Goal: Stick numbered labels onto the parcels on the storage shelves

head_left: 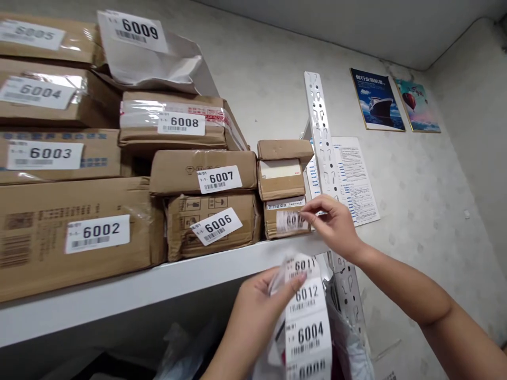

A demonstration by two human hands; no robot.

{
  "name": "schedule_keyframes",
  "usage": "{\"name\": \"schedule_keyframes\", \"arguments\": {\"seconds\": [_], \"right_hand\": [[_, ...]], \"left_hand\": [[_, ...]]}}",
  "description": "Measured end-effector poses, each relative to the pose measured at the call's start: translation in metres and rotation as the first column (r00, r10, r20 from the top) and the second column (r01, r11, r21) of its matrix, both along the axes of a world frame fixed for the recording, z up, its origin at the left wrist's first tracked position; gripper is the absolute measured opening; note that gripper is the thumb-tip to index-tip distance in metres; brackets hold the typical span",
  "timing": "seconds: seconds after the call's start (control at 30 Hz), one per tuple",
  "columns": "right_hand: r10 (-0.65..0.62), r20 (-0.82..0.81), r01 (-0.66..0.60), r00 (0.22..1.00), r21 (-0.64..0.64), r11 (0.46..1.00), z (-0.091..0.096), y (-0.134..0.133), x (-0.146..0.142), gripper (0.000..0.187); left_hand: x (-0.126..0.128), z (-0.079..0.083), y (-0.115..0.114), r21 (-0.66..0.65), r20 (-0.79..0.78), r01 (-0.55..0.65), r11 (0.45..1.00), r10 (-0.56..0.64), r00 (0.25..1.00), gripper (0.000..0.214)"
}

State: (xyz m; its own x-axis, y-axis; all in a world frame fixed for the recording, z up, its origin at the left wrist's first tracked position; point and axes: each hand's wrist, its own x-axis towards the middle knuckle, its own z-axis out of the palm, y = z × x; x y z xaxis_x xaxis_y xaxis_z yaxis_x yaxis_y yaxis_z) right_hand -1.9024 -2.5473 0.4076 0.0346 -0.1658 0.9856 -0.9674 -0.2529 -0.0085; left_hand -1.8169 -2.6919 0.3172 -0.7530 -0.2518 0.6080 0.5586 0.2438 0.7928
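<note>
- Right of centre in the frame, the small lower carton (270, 224) sits on the white shelf board (222, 272) with the 6010 label (292, 222) across its front. It appears to be the item being labelled.
- On that label's right-hand edge, the right hand (335, 224) has its thumb and forefinger drawn narrowly together, holding the edge; whether the sticker lies fully flat cannot be told.
- At bottom centre, the left hand (257, 303) pinches the barcode label strip (307, 322) between thumb and fingers. 6011 and 6012 are at its upper end, followed by a 6004; the lowest number is blurred.
- Down the left side, numbered labels are already on the cartons 6005 (77, 45), 6004 (89, 97), 6003 (99, 153) and 6002 (51, 227).
- Nearer the middle, labels are also on the pale mailer bag 6009 (152, 66) and the cartons 6008 (142, 126), 6007 (180, 171) and 6006 (186, 217). The run 6002 to 6009 thus looks done.
- Directly above the 6010 piece, the white-and-brown carton (282, 187) and the flat top carton (283, 150) show no numbered sticker; judging by the sequence, these two remain, with 6011 and 6012 unused.
- Below the board, translucent plastic wrapping (180, 345) is too dim to show any numbers.
</note>
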Motion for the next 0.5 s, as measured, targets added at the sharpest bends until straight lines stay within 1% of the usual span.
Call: {"name": "schedule_keyframes", "arguments": {"seconds": [0.03, 0.07, 0.13, 0.17, 0.23, 0.3, 0.33, 0.37, 0.4, 0.43, 0.47, 0.5], "right_hand": [[-0.019, 0.016, 0.019, 1.0, -0.009, 1.0, 0.005, 0.001, -0.001, 0.008], [-0.058, 0.025, 0.057, 0.998, 0.005, 0.998, 0.01, 0.001, -0.003, 0.008], [-0.194, -0.001, 0.193, 0.981, 0.069, 0.979, 0.018, -0.001, -0.005, 0.007], [-0.281, -0.033, 0.283, 0.959, 0.093, 0.955, 0.021, -0.003, -0.005, 0.008], [-0.455, -0.093, 0.462, 0.886, 0.089, 0.882, 0.022, -0.008, -0.006, 0.011], [-0.58, -0.111, 0.587, 0.807, 0.045, 0.808, 0.018, -0.012, -0.008, 0.026], [-0.616, -0.118, 0.622, 0.779, 0.017, 0.783, 0.015, -0.012, -0.009, 0.033], [-0.634, -0.134, 0.638, 0.762, -0.014, 0.77, 0.012, -0.012, -0.01, 0.035], [-0.633, -0.163, 0.635, 0.757, -0.046, 0.771, 0.009, -0.011, -0.012, 0.03], [-0.618, -0.203, 0.618, 0.759, -0.072, 0.783, 0.006, -0.01, -0.013, 0.021], [-0.593, -0.247, 0.591, 0.766, -0.093, 0.802, 0.004, -0.009, -0.014, 0.011], [-0.567, -0.281, 0.564, 0.774, -0.103, 0.82, 0.002, -0.008, -0.014, 0.007]], "left_hand": [[-0.001, -0.007, -0.003, -0.052, -0.006, -0.004, 0.999, 0.004, 1.0, 0.047], [-0.002, -0.013, -0.006, -0.105, -0.045, -0.032, 0.994, 0.027, 0.999, 0.047], [0.0, -0.017, -0.01, -0.195, -0.187, -0.118, 0.974, 0.081, 0.979, 0.048], [0.002, -0.016, -0.012, -0.222, -0.257, -0.153, 0.963, 0.094, 0.962, 0.048], [0.009, -0.008, -0.013, -0.235, -0.332, -0.181, 0.955, 0.096, 0.939, 0.047], [0.016, 0.001, -0.011, -0.195, -0.357, -0.18, 0.964, 0.101, 0.929, 0.047], [0.019, 0.005, -0.009, -0.162, -0.359, -0.174, 0.971, 0.106, 0.927, 0.048], [0.022, 0.007, -0.007, -0.121, -0.357, -0.164, 0.979, 0.111, 0.928, 0.047], [0.024, 0.009, -0.005, -0.072, -0.354, -0.152, 0.986, 0.117, 0.928, 0.046], [0.025, 0.01, -0.003, -0.022, -0.348, -0.142, 0.99, 0.126, 0.929, 0.045], [0.026, 0.01, -0.002, 0.015, -0.336, -0.137, 0.99, 0.134, 0.932, 0.045], [0.026, 0.01, -0.001, 0.04, -0.329, -0.14, 0.989, 0.146, 0.933, 0.045]]}}
